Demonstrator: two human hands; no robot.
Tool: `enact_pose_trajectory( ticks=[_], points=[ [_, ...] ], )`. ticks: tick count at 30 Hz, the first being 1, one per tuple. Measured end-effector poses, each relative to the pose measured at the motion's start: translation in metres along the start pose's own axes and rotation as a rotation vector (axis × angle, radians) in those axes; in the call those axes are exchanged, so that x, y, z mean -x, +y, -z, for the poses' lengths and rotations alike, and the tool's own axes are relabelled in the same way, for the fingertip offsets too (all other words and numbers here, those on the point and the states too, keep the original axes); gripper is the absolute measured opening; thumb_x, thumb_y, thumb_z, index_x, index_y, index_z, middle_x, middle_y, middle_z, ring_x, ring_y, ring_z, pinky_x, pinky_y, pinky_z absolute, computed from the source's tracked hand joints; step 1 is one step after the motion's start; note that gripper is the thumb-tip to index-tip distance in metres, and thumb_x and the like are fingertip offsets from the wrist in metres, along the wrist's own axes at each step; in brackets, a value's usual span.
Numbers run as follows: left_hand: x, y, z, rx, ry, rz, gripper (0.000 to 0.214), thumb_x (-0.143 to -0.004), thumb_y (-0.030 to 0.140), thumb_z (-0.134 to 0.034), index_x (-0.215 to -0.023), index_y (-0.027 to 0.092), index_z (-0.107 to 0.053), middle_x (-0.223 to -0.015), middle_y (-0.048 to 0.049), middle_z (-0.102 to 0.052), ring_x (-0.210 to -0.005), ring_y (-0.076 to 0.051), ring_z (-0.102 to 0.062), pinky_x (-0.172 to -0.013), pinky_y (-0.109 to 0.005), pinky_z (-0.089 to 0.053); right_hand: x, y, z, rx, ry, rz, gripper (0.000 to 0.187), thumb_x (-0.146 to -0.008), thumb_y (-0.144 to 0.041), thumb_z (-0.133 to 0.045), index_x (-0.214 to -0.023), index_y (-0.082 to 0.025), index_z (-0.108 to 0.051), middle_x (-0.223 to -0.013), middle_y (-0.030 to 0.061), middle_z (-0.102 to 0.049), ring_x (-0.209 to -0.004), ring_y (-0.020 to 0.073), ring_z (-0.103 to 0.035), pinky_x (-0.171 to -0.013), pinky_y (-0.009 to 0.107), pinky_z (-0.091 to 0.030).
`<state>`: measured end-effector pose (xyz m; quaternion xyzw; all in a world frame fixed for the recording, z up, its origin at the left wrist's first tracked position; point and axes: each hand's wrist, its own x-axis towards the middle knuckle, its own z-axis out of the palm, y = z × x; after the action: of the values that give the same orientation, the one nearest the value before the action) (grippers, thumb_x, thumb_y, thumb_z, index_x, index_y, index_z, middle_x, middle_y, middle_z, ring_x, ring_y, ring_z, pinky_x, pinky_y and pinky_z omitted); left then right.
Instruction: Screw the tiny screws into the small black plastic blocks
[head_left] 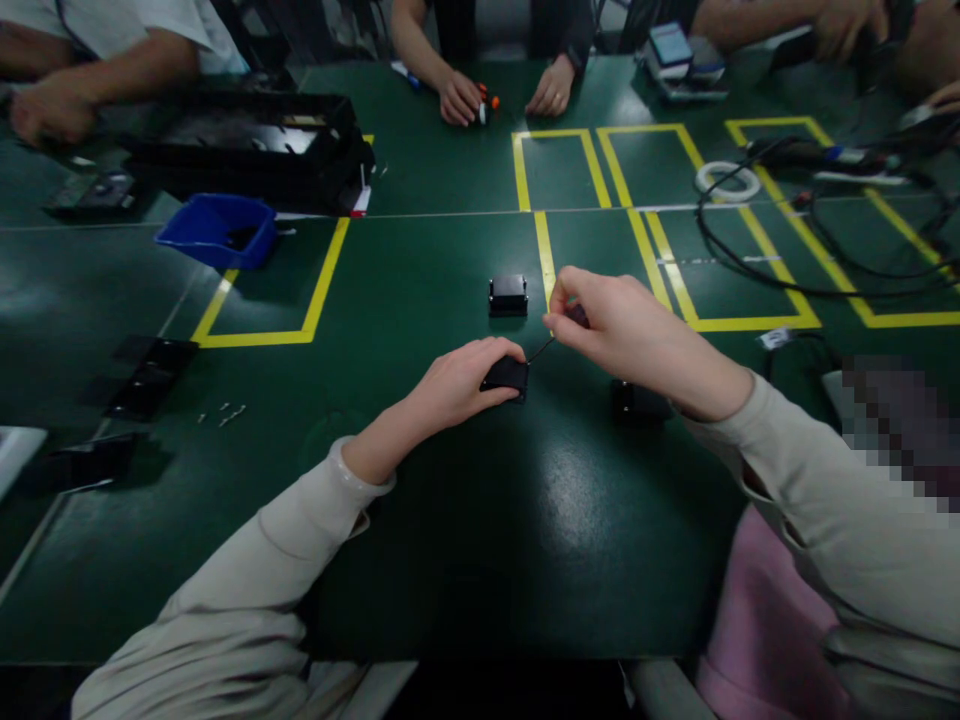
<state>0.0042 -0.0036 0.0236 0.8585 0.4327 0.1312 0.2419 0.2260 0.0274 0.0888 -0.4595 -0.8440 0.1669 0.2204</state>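
My left hand (pixel 465 383) is closed around a small black box (pixel 506 377), holding it down on the green table. In my right hand (pixel 611 325) is a screwdriver (pixel 541 349) with a thin dark shaft and a dark handle, mostly covered by my fingers. The shaft slants down to the right-hand edge of the box, at a corner. Whether its tip sits in a screw is too small to tell. A similar black box (pixel 508 295) stands just beyond my hands. Another black box (pixel 639 402) lies partly beneath my right wrist.
A blue bin (pixel 217 232) stands left, before a large black tray (pixel 247 145). Several small screws (pixel 225 412) and flat black parts (pixel 150 380) lie at left. Cables (pixel 750 265) and a white ring (pixel 727 181) are at right. Co-workers' hands (pixel 461 97) work across the table.
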Motion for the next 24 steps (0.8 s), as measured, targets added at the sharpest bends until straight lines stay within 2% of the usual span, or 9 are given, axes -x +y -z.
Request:
enact_pose_trajectory(
  ticks=[5, 9, 10, 13, 15, 17, 19, 21, 24],
  points=[
    [0.000, -0.001, -0.004, 0.002, 0.028, 0.013, 0.034, -0.093, 0.030, -0.069, -0.122, 0.022, -0.054, -0.124, -0.0053, -0.068, -0.117, -0.023, -0.064, -0.099, -0.036, -0.049, -0.007, -0.004, -0.012, 0.048, 0.090, -0.007, 0.015, -0.093, -0.028, -0.064, -0.086, -0.023, -0.052, -0.067, -0.0001, -0.055, -0.058, 0.0153, -0.050, -0.060, 0.029, -0.031],
    [0.002, -0.003, -0.005, 0.026, 0.023, 0.001, 0.034, -0.094, 0.030, -0.067, -0.125, 0.022, -0.053, -0.127, -0.0053, -0.067, -0.119, -0.022, -0.063, -0.101, -0.036, -0.049, -0.002, -0.007, -0.017, 0.061, 0.117, -0.006, 0.002, -0.095, -0.021, -0.054, -0.096, -0.023, -0.053, -0.065, -0.0009, -0.053, -0.055, 0.0137, -0.047, -0.058, 0.028, -0.029],
    [0.003, -0.004, -0.005, 0.034, 0.021, -0.003, 0.035, -0.094, 0.029, -0.067, -0.125, 0.022, -0.053, -0.127, -0.0053, -0.067, -0.120, -0.022, -0.063, -0.102, -0.036, -0.048, 0.000, -0.008, -0.017, 0.090, 0.119, -0.011, 0.004, -0.095, -0.020, -0.052, -0.098, -0.022, -0.053, -0.064, -0.0009, -0.052, -0.054, 0.0133, -0.044, -0.057, 0.028, -0.027],
    [0.004, -0.005, -0.004, 0.051, 0.018, -0.011, 0.035, -0.095, 0.028, -0.066, -0.127, 0.022, -0.053, -0.129, -0.0059, -0.066, -0.120, -0.022, -0.062, -0.103, -0.037, -0.048, 0.004, -0.009, -0.016, 0.187, 0.145, -0.020, 0.002, -0.095, -0.024, -0.052, -0.095, -0.022, -0.053, -0.062, -0.0009, -0.048, -0.051, 0.0119, -0.037, -0.056, 0.028, -0.021],
    [0.005, -0.005, -0.004, 0.060, 0.011, -0.014, 0.035, -0.096, 0.028, -0.066, -0.127, 0.022, -0.053, -0.129, -0.0064, -0.066, -0.120, -0.022, -0.062, -0.104, -0.037, -0.048, 0.005, -0.010, -0.015, 0.221, 0.165, -0.008, 0.010, -0.096, -0.031, -0.054, -0.091, -0.022, -0.053, -0.060, -0.0013, -0.046, -0.050, 0.0113, -0.035, -0.056, 0.028, -0.019],
    [0.005, -0.005, -0.004, 0.073, 0.002, -0.017, 0.035, -0.096, 0.026, -0.065, -0.128, 0.022, -0.053, -0.130, -0.0066, -0.066, -0.122, -0.022, -0.062, -0.105, -0.038, -0.048, 0.004, -0.010, -0.014, 0.214, 0.148, 0.005, 0.012, -0.096, -0.033, -0.055, -0.090, -0.022, -0.053, -0.059, -0.0013, -0.046, -0.050, 0.0114, -0.035, -0.056, 0.028, -0.019],
    [0.005, -0.005, -0.003, 0.087, -0.003, -0.022, 0.035, -0.096, 0.024, -0.065, -0.128, 0.022, -0.053, -0.130, -0.0067, -0.065, -0.123, -0.021, -0.061, -0.106, -0.038, -0.048, 0.005, -0.009, -0.013, 0.189, 0.104, 0.003, 0.005, -0.096, -0.027, -0.053, -0.095, -0.022, -0.055, -0.061, -0.0008, -0.050, -0.051, 0.0120, -0.037, -0.056, 0.028, -0.021],
    [0.005, -0.005, -0.002, 0.099, -0.004, -0.036, 0.035, -0.096, 0.022, -0.065, -0.128, 0.021, -0.053, -0.131, -0.0071, -0.064, -0.123, -0.021, -0.061, -0.107, -0.038, -0.048, 0.005, -0.009, -0.012, 0.183, 0.090, -0.011, 0.007, -0.095, -0.023, -0.050, -0.099, -0.021, -0.056, -0.063, -0.0003, -0.052, -0.052, 0.0130, -0.039, -0.057, 0.028, -0.022],
    [0.005, -0.007, -0.002, 0.117, -0.007, -0.069, 0.034, -0.097, 0.020, -0.063, -0.129, 0.020, -0.053, -0.133, -0.0077, -0.063, -0.125, -0.021, -0.060, -0.109, -0.037, -0.047, 0.006, -0.008, -0.011, 0.219, 0.093, -0.043, 0.012, -0.097, -0.030, -0.050, -0.096, -0.021, -0.058, -0.062, 0.0005, -0.051, -0.052, 0.0141, -0.041, -0.057, 0.029, -0.021]
  ],
)
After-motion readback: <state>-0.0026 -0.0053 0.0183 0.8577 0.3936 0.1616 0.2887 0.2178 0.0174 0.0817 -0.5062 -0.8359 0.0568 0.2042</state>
